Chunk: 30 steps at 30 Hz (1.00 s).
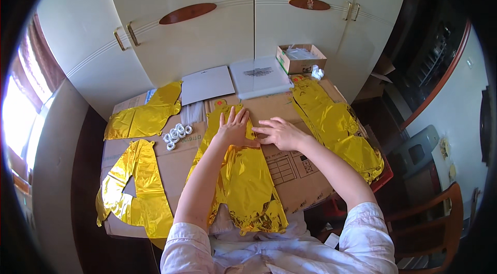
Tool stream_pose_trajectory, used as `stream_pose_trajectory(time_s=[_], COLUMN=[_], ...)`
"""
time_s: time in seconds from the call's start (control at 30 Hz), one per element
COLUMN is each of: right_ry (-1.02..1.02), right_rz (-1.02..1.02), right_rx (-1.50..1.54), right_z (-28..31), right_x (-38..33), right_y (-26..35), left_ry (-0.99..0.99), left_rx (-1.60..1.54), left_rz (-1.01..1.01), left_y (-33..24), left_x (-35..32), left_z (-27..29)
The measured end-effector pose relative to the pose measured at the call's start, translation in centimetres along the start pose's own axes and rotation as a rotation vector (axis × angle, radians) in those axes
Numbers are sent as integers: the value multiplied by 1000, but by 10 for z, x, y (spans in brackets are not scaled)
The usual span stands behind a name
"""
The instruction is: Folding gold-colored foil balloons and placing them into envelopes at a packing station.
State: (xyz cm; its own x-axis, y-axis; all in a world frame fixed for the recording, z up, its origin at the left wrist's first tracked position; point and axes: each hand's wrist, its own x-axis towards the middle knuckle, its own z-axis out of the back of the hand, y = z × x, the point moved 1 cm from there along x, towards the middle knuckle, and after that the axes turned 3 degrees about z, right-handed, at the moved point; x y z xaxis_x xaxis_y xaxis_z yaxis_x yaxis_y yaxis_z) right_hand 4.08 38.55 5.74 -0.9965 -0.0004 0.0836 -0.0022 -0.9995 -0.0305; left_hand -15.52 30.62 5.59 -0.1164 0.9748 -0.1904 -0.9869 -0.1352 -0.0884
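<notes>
A flat gold foil balloon (248, 181) lies in front of me, its near end hanging over the table edge onto my lap. My left hand (234, 130) rests on its upper part, fingers spread and palm down. Just to the right, my right hand (280, 134) has its fingers stretched toward the left one, at the foil's right edge; its fingertips come close to the left thumb. Neither hand shows anything gripped. More flat gold foil balloons lie around: one at near left (137, 191), another at far left (145, 113), and a foil pile on the right (331, 124).
Flattened cardboard (310, 186) covers the table. Small white rolls (178, 133) and white strips (192, 113) lie left of centre. Behind are a white sheet (208, 85), a clear plastic packet (261, 80) and an open carton (279, 56). A wooden chair (453, 212) stands at right.
</notes>
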Motion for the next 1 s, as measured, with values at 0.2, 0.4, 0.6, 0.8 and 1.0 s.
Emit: stream_pose_trajectory(time_s=[0.2,0.4,0.6,0.8,1.0], right_ry=[13,27,-21,0,13], right_rz=[89,169,270,350,372], right_rx=[-28,-90,-113,-96,-83], right_z=[4,12,14,22,26], right_x=[-4,-12,-24,-34,-46], right_y=[-1,6,11,21,31], left_ry=[-5,6,20,18,19], left_rx=[17,11,20,23,14], left_rz=[1,7,15,16,10], left_y=[3,3,2,2,0], left_x=[2,4,4,4,2], left_z=[-2,-5,-4,-4,-1])
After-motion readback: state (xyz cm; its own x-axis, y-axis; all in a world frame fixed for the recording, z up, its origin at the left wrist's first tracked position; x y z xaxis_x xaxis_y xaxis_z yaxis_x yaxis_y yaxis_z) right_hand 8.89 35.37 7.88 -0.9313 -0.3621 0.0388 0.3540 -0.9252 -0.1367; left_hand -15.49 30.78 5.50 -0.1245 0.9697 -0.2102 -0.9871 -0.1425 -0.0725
